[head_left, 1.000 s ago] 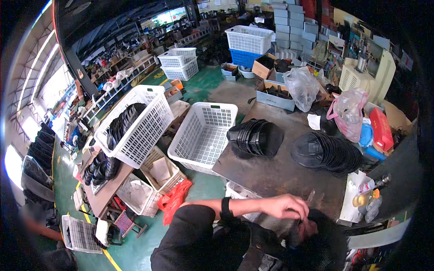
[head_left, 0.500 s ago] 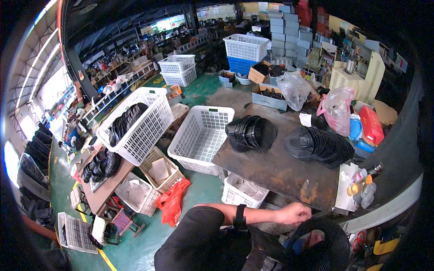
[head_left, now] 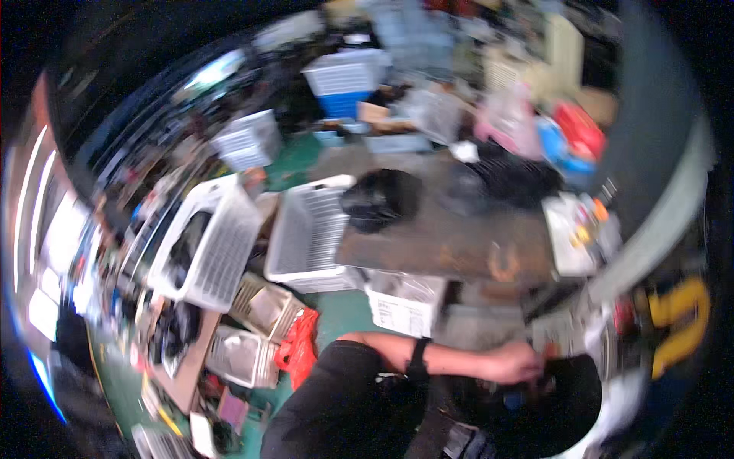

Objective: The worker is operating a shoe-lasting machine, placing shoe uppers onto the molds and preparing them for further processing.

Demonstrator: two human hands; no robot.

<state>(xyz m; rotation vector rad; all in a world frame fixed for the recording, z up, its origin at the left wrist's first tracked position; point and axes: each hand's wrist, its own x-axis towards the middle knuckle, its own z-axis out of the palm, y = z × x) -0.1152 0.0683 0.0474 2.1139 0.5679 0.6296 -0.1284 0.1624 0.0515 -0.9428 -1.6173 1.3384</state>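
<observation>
My left arm, with a black watch (head_left: 418, 359) on the wrist, reaches across to the right. My left hand (head_left: 514, 362) looks curled closed at the upper edge of a rounded dark piece (head_left: 562, 409). Motion blur hides what its fingers hold, if anything. The piece is black and curved; its kind is unclear. I cannot make out my right hand. Beyond my arm stands a brown-stained worktable (head_left: 428, 249), bearing a black stack of curved pieces (head_left: 380, 200) and a longer black stack (head_left: 520, 180) to its right.
A white basket (head_left: 306, 241) stands left of the worktable, and another basket (head_left: 222, 252) holding black pieces is further left. A white crate (head_left: 405, 310) sits below the table edge. A red bag (head_left: 298, 348) lies near my arm. A yellow curved object (head_left: 680, 325) is at right.
The view has swung and blurred, so the worktable and baskets appear shifted left. My left hand stays closed by the dark piece. The skin-coloured patch in its opening no longer shows clearly.
</observation>
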